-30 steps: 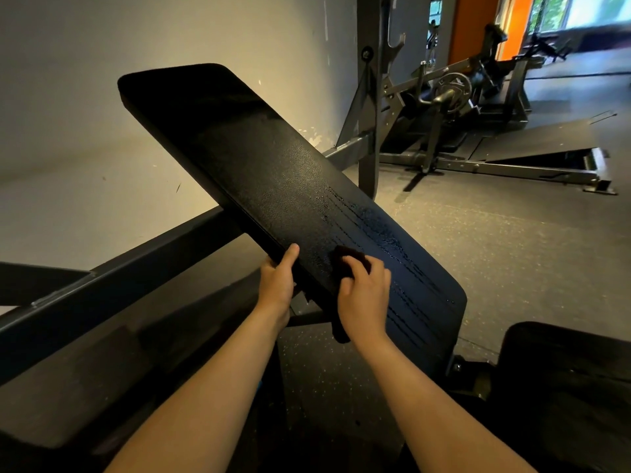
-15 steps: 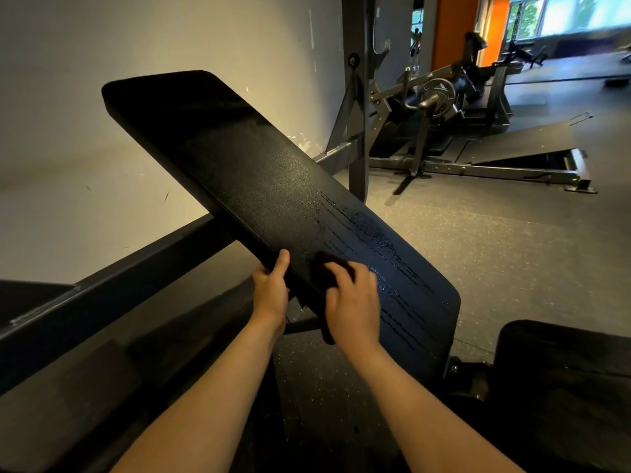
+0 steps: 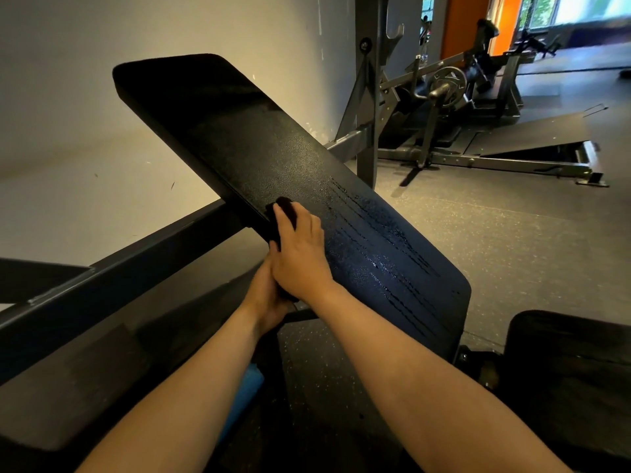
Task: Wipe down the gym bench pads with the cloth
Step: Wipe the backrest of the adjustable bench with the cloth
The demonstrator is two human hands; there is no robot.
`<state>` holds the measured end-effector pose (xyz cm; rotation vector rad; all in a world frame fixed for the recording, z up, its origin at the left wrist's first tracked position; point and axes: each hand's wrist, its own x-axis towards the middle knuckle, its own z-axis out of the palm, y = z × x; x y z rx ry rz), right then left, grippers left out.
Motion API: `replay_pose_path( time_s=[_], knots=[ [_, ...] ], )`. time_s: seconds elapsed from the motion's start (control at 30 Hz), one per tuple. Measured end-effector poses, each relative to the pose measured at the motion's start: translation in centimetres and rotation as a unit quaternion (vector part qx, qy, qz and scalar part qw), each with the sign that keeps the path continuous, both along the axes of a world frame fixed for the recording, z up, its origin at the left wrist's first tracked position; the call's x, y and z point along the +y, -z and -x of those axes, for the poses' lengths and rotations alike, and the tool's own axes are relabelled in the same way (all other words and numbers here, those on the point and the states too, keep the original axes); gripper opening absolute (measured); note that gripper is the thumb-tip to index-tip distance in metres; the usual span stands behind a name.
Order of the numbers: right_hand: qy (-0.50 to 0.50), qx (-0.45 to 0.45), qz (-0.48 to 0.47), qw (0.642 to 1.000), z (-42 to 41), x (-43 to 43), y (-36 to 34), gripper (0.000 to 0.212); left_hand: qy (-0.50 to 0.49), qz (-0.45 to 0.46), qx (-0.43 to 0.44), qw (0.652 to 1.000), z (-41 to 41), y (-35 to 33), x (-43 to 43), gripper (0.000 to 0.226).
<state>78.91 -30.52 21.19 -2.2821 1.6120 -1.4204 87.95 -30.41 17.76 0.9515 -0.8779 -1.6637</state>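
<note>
right hand (image 3: 300, 257) presses one cloth (image 3: 285, 203) on one pad (image 3: 273, 148); left hand's (image 3: 264, 302) grip unclear.

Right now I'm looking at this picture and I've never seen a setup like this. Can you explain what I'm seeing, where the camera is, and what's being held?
There is no machine here. A person is working bare-handed, filmed by a camera worn on the head that looks forward and down. The long slanted black slab is a gym bench pad, tilted up toward the wall. Its lower right part shines with wet streaks. The right hand presses a dark cloth against the pad's left edge. The left hand sits just beneath it at the same edge. Its fingers are mostly hidden, so I cannot tell what it grips. A second pad shows at the lower right, and other gym gear stands on the floor behind.
</note>
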Motion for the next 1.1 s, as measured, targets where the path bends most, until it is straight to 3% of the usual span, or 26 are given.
replay_pose_path(
  time_s=[0.13, 0.3, 0.5, 0.63, 0.8, 1.1],
  knots=[
    [0.055, 0.007, -0.045, 0.997, 3.1, 2.3, 2.7, 0.073, -0.028, 0.01, -0.003, 1.0, 0.9, 0.4, -0.4, 0.053],
    [0.131, 0.007, -0.045, 0.99, 6.3, 6.4, 7.0, 0.066, -0.059, 0.016, -0.009, 0.998, 1.4, 1.4, -0.6, 0.061],
    [0.09, -0.041, -0.036, 0.994, 4.0, 4.5, 5.0, 0.071, -0.049, 0.003, -0.028, 0.998, 1.7, 1.4, 0.1, 0.072],
    [0.064, -0.01, -0.032, 0.997, 0.9, 1.9, 1.9, 0.066, -0.018, -0.014, 0.012, 1.0, 1.6, 0.6, 1.0, 0.048],
    [0.093, 0.058, -0.029, 0.994, 2.2, 2.2, 2.6, 0.064, -0.015, -0.023, 0.029, 0.999, 2.3, 0.6, 1.4, 0.051],
    [0.165, 0.06, -0.055, 0.983, 9.7, 9.4, 9.8, 0.061, -0.037, -0.007, -0.071, 0.997, 5.3, 1.8, 2.9, 0.067]
  ],
)
